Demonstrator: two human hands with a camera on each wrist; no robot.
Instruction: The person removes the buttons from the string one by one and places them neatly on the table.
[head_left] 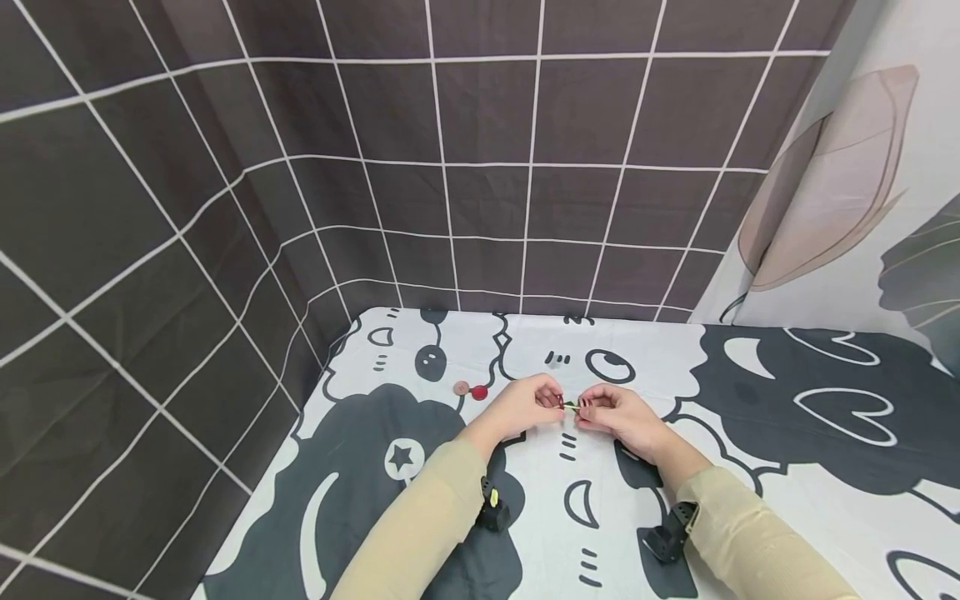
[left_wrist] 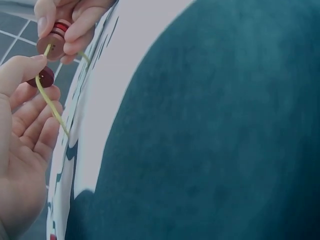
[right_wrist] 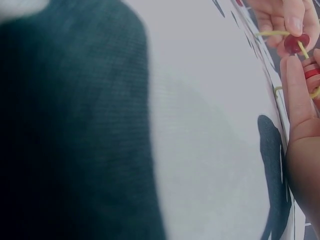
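Yellow-green cord (head_left: 572,407) shows in the head view as a short bright line just right of the frame's centre, below the middle, bridging the left hand (head_left: 528,400) and the right hand (head_left: 617,412). Both hands have their fingertips drawn together over small things. Left of them, a pinkish button (head_left: 461,388) and a red button (head_left: 479,392) lie side by side on the printed cloth (head_left: 817,517). Dark gridded fabric (head_left: 483,200) fills the upper frame. Nothing appears to block the hands, though the patterned print could make small parts harder to spot.

In the left wrist view, at the upper left, the right hand grips a button stack (left_wrist: 51,47), tan in front with a red one behind. Just below, the left hand pinches a dark red button (left_wrist: 46,77) between thumb and fingers, and the cord runs down from there. The step in hand looks like threading that button; the next move probably calls for sliding it along the cord to the stack without losing hold of either. A blurred teal area takes up the right of the frame; I cannot tell what it is.

In the right wrist view, the work sits at the upper right edge. The cord meets the dark red button; the right hand partly hides the stack, which the frame also crops.
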